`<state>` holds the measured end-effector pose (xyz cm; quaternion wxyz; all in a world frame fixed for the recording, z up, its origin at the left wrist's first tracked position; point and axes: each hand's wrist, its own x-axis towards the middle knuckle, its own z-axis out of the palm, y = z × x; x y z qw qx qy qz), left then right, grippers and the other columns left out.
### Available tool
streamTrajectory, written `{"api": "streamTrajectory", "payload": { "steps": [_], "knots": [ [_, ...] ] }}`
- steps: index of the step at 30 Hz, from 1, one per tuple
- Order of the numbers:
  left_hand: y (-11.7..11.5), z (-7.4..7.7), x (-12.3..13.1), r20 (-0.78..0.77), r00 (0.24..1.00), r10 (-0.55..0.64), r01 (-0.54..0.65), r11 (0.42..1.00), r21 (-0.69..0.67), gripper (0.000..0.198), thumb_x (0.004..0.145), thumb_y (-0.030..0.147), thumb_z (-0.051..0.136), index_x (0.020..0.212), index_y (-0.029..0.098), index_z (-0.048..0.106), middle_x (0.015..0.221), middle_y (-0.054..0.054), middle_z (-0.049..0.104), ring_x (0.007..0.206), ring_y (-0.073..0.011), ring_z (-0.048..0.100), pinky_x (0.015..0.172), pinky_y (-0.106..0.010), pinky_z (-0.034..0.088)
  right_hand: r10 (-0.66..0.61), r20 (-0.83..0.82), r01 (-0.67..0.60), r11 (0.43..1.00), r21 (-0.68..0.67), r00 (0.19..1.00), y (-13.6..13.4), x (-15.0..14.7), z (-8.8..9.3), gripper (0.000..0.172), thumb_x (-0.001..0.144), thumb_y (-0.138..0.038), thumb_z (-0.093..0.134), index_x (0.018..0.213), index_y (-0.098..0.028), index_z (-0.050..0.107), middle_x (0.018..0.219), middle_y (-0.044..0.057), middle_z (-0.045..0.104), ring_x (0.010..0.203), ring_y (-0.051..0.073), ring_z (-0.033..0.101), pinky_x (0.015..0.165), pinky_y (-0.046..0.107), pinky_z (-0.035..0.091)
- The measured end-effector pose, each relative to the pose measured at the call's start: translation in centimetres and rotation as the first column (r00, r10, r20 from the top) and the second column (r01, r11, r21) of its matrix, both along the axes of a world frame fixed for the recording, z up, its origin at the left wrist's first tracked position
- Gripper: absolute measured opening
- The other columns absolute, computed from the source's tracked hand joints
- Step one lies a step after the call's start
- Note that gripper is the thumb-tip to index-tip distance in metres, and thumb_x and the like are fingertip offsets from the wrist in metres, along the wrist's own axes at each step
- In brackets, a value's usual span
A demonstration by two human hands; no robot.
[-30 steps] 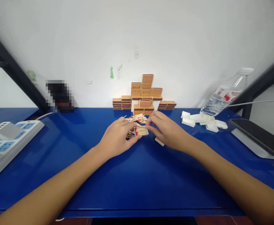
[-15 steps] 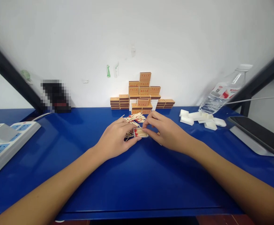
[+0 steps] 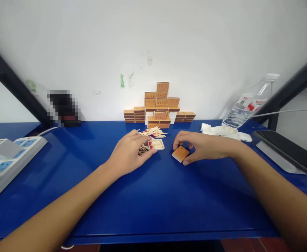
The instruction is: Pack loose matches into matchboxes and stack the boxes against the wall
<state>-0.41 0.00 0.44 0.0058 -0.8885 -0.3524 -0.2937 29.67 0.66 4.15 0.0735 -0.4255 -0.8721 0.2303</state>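
Note:
My left hand (image 3: pixel 128 150) is closed on a white matchbox tray (image 3: pixel 160 147), its thumb along the near side and its fingers over the left end. Red-tipped matches lie lengthwise in the tray. Loose matches (image 3: pixel 153 131) are heaped just behind it, and more show beneath my left fingers. To the right, my right hand (image 3: pixel 195 147) curls around an orange matchbox cover (image 3: pixel 180 154) low at the blue table. The thumb meets the cover's near corner while the fingers bend over its far side. Whether the cover is lifted I cannot tell.
Stacked matchboxes (image 3: pixel 161 102) rise against the wall. Farther right are white blocks and pieces (image 3: pixel 218 130), a tilted water bottle (image 3: pixel 248 101) and a dark phone (image 3: pixel 287 148). A power strip (image 3: pixel 14 157) lies at left, and a pixelated dark object (image 3: pixel 64 108) stands behind.
My right hand has left the matches in the tray and moved right to the matchbox cover. My left hand keeps hold of the tray, whose matches are now more exposed.

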Motion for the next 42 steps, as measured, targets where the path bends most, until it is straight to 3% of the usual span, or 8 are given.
{"api": "streamTrajectory", "payload": {
  "steps": [2, 7, 14, 18, 26, 42],
  "knots": [
    [0.0, 0.0, 0.0, 0.003, 1.000, -0.002, 0.002, 1.000, 0.004, 0.033, 0.098, 0.041, 0.070, 0.118, 0.015, 0.074, 0.096, -0.009, 0.077, 0.093, -0.0264, 0.064, 0.082, -0.042, 0.055, -0.037, -0.030, 0.037, 0.999, 0.013, 0.999, 0.1, -0.5, -0.2, 0.033, 0.079, -0.046, 0.081, 0.105, -0.027, 0.074, 0.108, 0.006, 0.072, 0.088, 0.023, 0.067, 0.074, 0.035, 0.053],
    [0.0, -0.1, 0.1, 0.019, 1.000, -0.017, 0.017, 1.000, 0.001, 0.033, 0.098, 0.039, 0.071, 0.119, 0.014, 0.074, 0.095, -0.008, 0.077, 0.092, -0.0260, 0.063, 0.080, -0.041, 0.055, -0.120, -0.223, 0.146, 0.984, 0.101, 0.967, 0.3, -2.2, -1.0, 0.040, 0.083, -0.053, 0.080, 0.109, -0.023, 0.069, 0.111, 0.006, 0.073, 0.088, 0.021, 0.066, 0.075, 0.034, 0.051],
    [0.0, 0.0, -0.1, 0.017, 0.999, -0.031, 0.031, 1.000, 0.001, 0.031, 0.099, 0.039, 0.070, 0.118, 0.015, 0.074, 0.099, -0.010, 0.077, 0.094, -0.0267, 0.064, 0.081, -0.042, 0.056, -0.059, -0.227, 0.119, 0.958, 0.262, 0.972, 0.1, -2.7, -1.5, 0.038, 0.084, -0.050, 0.082, 0.110, -0.024, 0.074, 0.104, 0.007, 0.073, 0.087, 0.022, 0.065, 0.077, 0.035, 0.050],
    [0.0, -0.2, 0.0, 0.025, 0.999, -0.028, 0.028, 1.000, -0.007, 0.031, 0.099, 0.038, 0.070, 0.121, 0.017, 0.073, 0.097, -0.008, 0.077, 0.093, -0.0256, 0.065, 0.081, -0.040, 0.056, -0.028, -0.225, 0.098, 0.946, 0.309, 0.974, -0.1, -2.9, -1.5, 0.040, 0.086, -0.050, 0.080, 0.118, -0.025, 0.076, 0.111, 0.009, 0.072, 0.093, 0.025, 0.066, 0.079, 0.037, 0.051],
    [0.1, 0.0, -0.2, 0.036, 0.999, -0.030, 0.030, 1.000, -0.004, 0.029, 0.100, 0.042, 0.068, 0.114, 0.017, 0.075, 0.098, -0.009, 0.076, 0.093, -0.0256, 0.064, 0.081, -0.041, 0.056, -0.024, -0.210, 0.092, 0.943, 0.319, 0.977, 0.1, -2.9, -1.9, 0.043, 0.088, -0.047, 0.081, 0.124, -0.025, 0.075, 0.116, 0.010, 0.073, 0.100, 0.026, 0.068, 0.084, 0.039, 0.054],
    [0.2, 0.0, -0.2, 0.044, 0.999, -0.031, 0.031, 0.999, -0.007, 0.032, 0.099, 0.040, 0.070, 0.121, 0.016, 0.073, 0.102, -0.010, 0.077, 0.095, -0.0261, 0.064, 0.082, -0.042, 0.056, 0.008, -0.249, 0.069, 0.951, 0.300, 0.968, -0.1, -3.3, -2.0, 0.040, 0.093, -0.045, 0.076, 0.128, -0.026, 0.073, 0.119, 0.009, 0.073, 0.102, 0.025, 0.069, 0.086, 0.039, 0.055]
  ]
}}
